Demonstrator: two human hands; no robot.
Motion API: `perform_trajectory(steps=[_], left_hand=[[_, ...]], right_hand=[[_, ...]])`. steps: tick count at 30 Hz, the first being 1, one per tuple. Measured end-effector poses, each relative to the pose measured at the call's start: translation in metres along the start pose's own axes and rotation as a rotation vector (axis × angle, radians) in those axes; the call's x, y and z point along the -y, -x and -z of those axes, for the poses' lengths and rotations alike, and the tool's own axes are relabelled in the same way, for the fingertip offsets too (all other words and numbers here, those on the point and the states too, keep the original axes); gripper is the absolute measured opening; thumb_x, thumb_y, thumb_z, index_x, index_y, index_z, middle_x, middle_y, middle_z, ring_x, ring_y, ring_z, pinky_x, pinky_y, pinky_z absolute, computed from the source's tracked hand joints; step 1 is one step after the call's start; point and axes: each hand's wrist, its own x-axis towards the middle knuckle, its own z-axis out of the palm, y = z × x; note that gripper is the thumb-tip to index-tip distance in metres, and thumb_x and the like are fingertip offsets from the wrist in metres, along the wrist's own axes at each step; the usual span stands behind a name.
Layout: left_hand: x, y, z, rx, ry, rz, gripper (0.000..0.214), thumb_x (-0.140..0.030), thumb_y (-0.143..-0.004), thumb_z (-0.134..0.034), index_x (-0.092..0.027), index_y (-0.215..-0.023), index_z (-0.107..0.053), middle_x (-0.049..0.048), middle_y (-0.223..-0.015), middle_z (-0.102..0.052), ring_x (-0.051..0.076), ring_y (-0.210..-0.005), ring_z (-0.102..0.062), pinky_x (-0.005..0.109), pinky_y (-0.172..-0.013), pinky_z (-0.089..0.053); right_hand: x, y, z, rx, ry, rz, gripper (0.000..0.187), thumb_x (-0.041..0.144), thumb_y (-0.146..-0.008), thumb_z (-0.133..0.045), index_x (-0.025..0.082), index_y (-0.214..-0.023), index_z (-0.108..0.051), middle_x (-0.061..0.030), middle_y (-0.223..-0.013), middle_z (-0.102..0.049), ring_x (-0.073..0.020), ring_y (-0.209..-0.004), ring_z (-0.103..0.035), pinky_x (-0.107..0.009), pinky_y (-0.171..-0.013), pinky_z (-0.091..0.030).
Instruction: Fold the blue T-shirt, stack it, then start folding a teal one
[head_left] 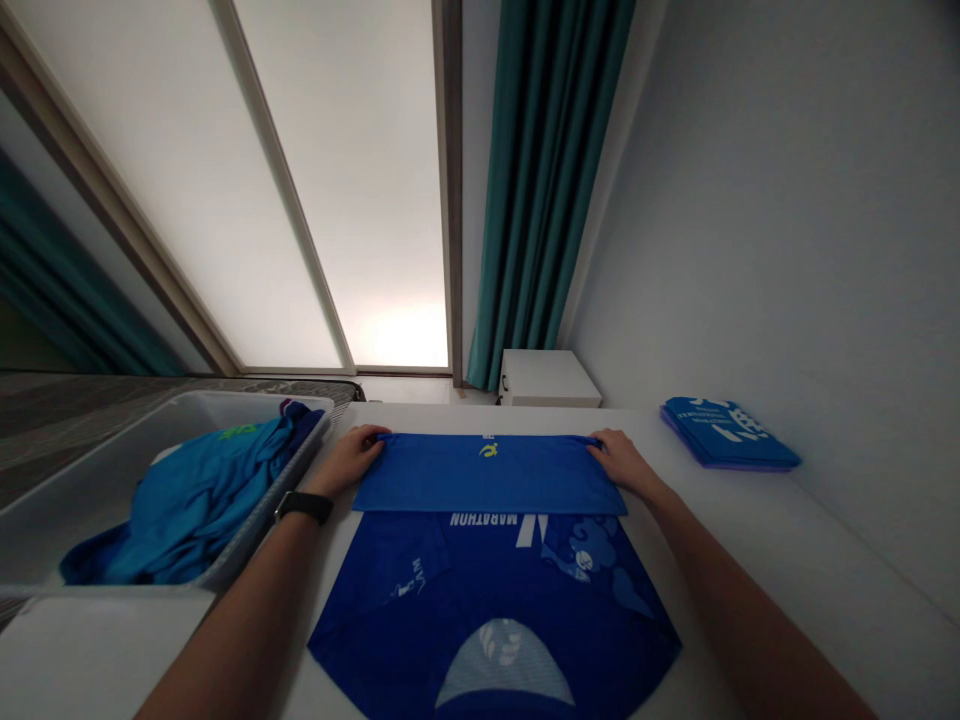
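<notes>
On the table (735, 530), both grips (356, 458) (624, 464) pinch the part-folded shirt (487, 570).

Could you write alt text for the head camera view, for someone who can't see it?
A person's left grip and right grip hold the far corners of a partly folded blue shirt on a white table. A pale bin of crumpled blue clothes stands to the left; a stack of folded blue cloth lies to the right.

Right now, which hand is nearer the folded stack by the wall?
Right. The right hand holds the right corner of the shirt, left of the folded stack; the left hand holds the opposite corner, farther left.
</notes>
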Motion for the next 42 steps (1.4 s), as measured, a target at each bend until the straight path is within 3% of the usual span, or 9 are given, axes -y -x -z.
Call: perform_trajectory(steps=[8,13,20,24,28,33,37,42], left_hand=[[-0.005,-0.012,0.003,0.052,-0.029,0.062,0.036,-0.033,-0.077,-0.049,-0.019,-0.102,-0.069,0.0059,-0.092,-0.074,0.024,-0.087,-0.068,0.034,-0.081,-0.053],[-0.011,-0.020,0.003,-0.012,-0.136,0.045,0.037,-0.027,-0.075,-0.049,-0.018,-0.104,-0.071,0.0087,-0.102,-0.073,0.025,-0.091,-0.066,0.037,-0.087,-0.051],[-0.018,-0.023,0.006,-0.067,-0.271,0.054,0.025,-0.025,-0.077,-0.050,-0.019,-0.090,-0.071,0.0108,-0.092,-0.070,0.028,-0.095,-0.063,0.038,-0.087,-0.047],[-0.024,-0.022,0.013,-0.089,-0.308,0.116,0.028,-0.030,-0.082,-0.048,-0.020,-0.099,-0.068,0.0087,-0.087,-0.070,0.028,-0.088,-0.065,0.035,-0.075,-0.047],[-0.033,-0.022,0.022,-0.073,-0.284,0.196,0.029,-0.031,-0.084,-0.046,-0.023,-0.104,-0.064,0.0033,-0.073,-0.071,0.025,-0.076,-0.068,0.030,-0.061,-0.044],[-0.054,-0.017,0.035,-0.096,-0.132,0.223,0.024,-0.032,-0.085,-0.047,-0.023,-0.103,-0.061,0.0003,-0.072,-0.075,0.020,-0.065,-0.068,0.028,-0.062,-0.045],[-0.067,-0.008,0.042,-0.132,-0.056,0.248,0.022,-0.031,-0.086,-0.046,-0.022,-0.103,-0.058,-0.0003,-0.076,-0.075,0.017,-0.052,-0.065,0.028,-0.060,-0.047],[-0.068,0.005,0.046,-0.218,0.016,0.201,0.021,-0.032,-0.086,-0.046,-0.023,-0.101,-0.057,0.0000,-0.077,-0.075,0.020,-0.062,-0.070,0.031,-0.068,-0.050]], right_hand=[[0.003,-0.017,0.014,0.022,-0.050,-0.023,0.015,0.027,-0.087,-0.052,0.020,-0.088,-0.065,-0.0038,-0.078,-0.069,-0.0181,-0.070,-0.060,-0.026,-0.067,-0.042],[0.008,-0.020,0.021,0.030,-0.072,-0.005,0.017,0.022,-0.085,-0.051,0.020,-0.091,-0.067,-0.0030,-0.080,-0.070,-0.0180,-0.073,-0.062,-0.026,-0.068,-0.043],[0.011,-0.025,0.029,-0.004,-0.033,-0.041,0.013,0.020,-0.080,-0.058,0.018,-0.083,-0.070,-0.0063,-0.084,-0.070,-0.0198,-0.080,-0.063,-0.027,-0.073,-0.043],[0.013,-0.026,0.036,-0.048,-0.026,-0.113,0.014,0.025,-0.081,-0.060,0.020,-0.087,-0.071,-0.0069,-0.082,-0.071,-0.0209,-0.080,-0.064,-0.028,-0.070,-0.042],[0.022,-0.024,0.044,-0.051,-0.070,-0.220,0.023,0.030,-0.088,-0.050,0.023,-0.100,-0.069,-0.0016,-0.063,-0.070,-0.0179,-0.060,-0.063,-0.026,-0.058,-0.040],[0.039,-0.019,0.058,-0.023,-0.271,-0.313,0.025,0.028,-0.089,-0.045,0.022,-0.108,-0.061,0.0023,-0.064,-0.072,-0.0115,-0.040,-0.057,-0.024,-0.052,-0.041],[0.051,-0.008,0.071,-0.032,-0.466,-0.363,0.021,0.027,-0.089,-0.045,0.021,-0.107,-0.055,-0.0017,-0.073,-0.074,-0.0138,-0.041,-0.061,-0.024,-0.043,-0.039],[0.059,0.010,0.079,-0.048,-0.662,-0.371,0.019,0.027,-0.091,-0.042,0.021,-0.108,-0.049,-0.0059,-0.084,-0.074,-0.0154,-0.047,-0.066,-0.020,-0.034,-0.037]])
